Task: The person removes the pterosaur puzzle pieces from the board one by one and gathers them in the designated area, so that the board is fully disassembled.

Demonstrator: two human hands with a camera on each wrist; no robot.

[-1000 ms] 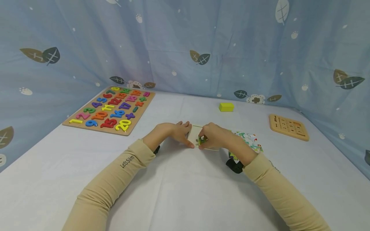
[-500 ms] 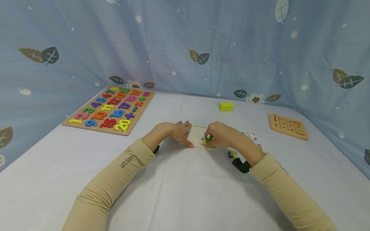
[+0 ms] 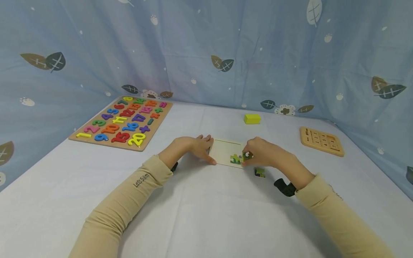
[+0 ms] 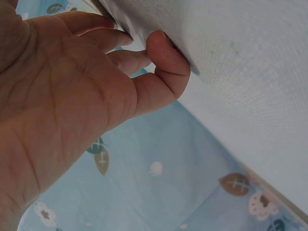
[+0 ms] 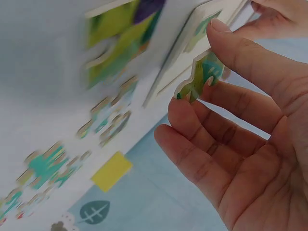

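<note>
My left hand [image 3: 198, 147] rests at the left edge of a shallow pale puzzle tray [image 3: 222, 150], fingers extended and thumb tip at its near left corner. My right hand [image 3: 262, 152] is at the tray's right edge. Between thumb and fingers it pinches a green jigsaw piece [image 5: 202, 74], tilted up off the surface. Another green jigsaw piece [image 3: 235, 158] lies in the tray's near right part. Just right of the tray, a loose green and purple jigsaw piece [image 3: 259, 172] lies on the white cloth.
Several more jigsaw pieces [image 5: 45, 166] lie on the cloth; in the head view the right arm hides them. A yellow block [image 3: 252, 119] stands behind the tray. A coloured number board [image 3: 155, 129] is far left, a small wooden number board [image 3: 322, 141] far right.
My right hand has moved right, from over the tray to its right edge, carrying the pinched jigsaw piece. The piece in the tray now shows clearly. My left hand has stayed put.
</note>
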